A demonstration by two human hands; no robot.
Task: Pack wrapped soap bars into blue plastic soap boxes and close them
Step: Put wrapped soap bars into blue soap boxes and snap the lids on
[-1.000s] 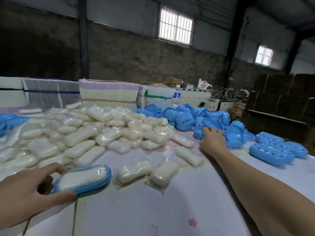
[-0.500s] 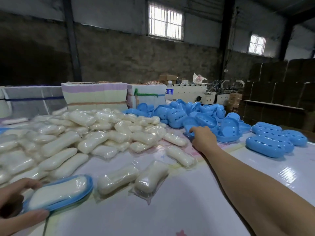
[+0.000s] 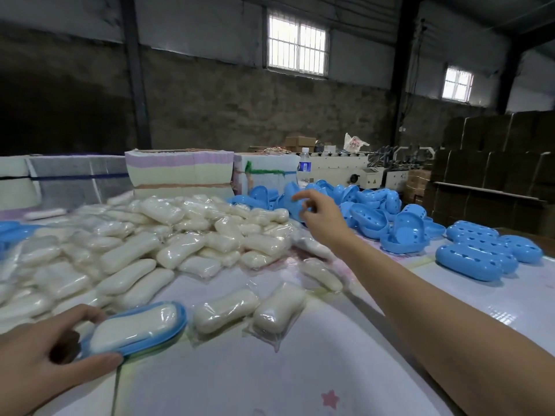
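Left hand (image 3: 39, 352) grips the soap-filled tray (image 3: 135, 333), long axis left-right; right hand (image 3: 322, 216) pinches a blue lid (image 3: 292, 199).

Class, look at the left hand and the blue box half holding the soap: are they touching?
Touching. The head view shows the left hand gripping the box half, thumb against its near rim.

Creamy white soap bars (image 3: 135, 253) in clear wrap lie left of the blue soap boxes (image 3: 477, 253) (dotted with holes); the pale desk (image 3: 300, 370) under them bears a pink star (image 3: 329, 399).
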